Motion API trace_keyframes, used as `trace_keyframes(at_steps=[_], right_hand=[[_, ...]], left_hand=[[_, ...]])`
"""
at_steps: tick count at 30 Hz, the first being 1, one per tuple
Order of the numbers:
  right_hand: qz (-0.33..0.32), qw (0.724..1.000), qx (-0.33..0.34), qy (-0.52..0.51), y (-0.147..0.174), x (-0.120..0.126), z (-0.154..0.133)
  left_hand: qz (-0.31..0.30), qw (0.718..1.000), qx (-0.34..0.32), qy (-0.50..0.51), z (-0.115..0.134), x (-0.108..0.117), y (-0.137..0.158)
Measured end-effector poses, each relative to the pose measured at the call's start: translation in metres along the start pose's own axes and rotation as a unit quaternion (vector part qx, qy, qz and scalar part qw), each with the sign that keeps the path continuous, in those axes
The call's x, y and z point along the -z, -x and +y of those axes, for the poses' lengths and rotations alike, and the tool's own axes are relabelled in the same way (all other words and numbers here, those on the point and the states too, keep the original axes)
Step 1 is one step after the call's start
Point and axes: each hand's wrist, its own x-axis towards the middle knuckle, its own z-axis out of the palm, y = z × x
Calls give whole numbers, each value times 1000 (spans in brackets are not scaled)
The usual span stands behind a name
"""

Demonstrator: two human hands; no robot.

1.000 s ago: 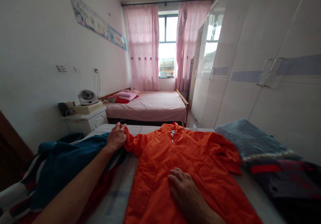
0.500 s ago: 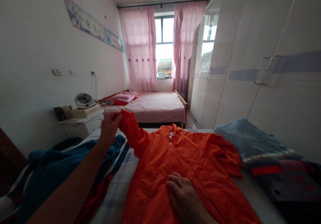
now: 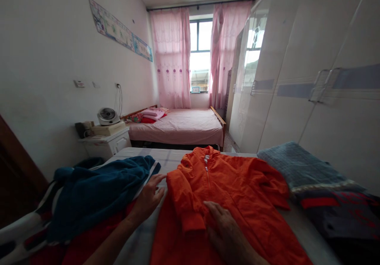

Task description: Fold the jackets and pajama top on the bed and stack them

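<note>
An orange jacket lies front-up from the far edge of the sheet toward us, one sleeve turned inward. We judge this a folding step, next calling for smoothing that sleeve. Our left hand, fingers loose, meets the jacket's side; our right hand rests unclenched on its front. Toward the right edge, red lettering on dark clothing is too blurred to read.
</note>
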Motion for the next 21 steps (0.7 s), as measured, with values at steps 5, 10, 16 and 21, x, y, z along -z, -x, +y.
trace_keyframes(at_steps=[5,10,16,21], right_hand=[[-20,997,-76,7,-8,0,-28],[-39,987,-52,144,-37,1,-39],[193,936,148,255,-102,75,-64],[255,890,231,300,-109,100,-62]], left_hand=[[24,997,-38,-61,-15,-6,-9],[24,998,-45,-44,-25,-17,-17],[55,998,-29,-28,-28,-29,-9],[49,997,-56,-27,-25,-34,-4]])
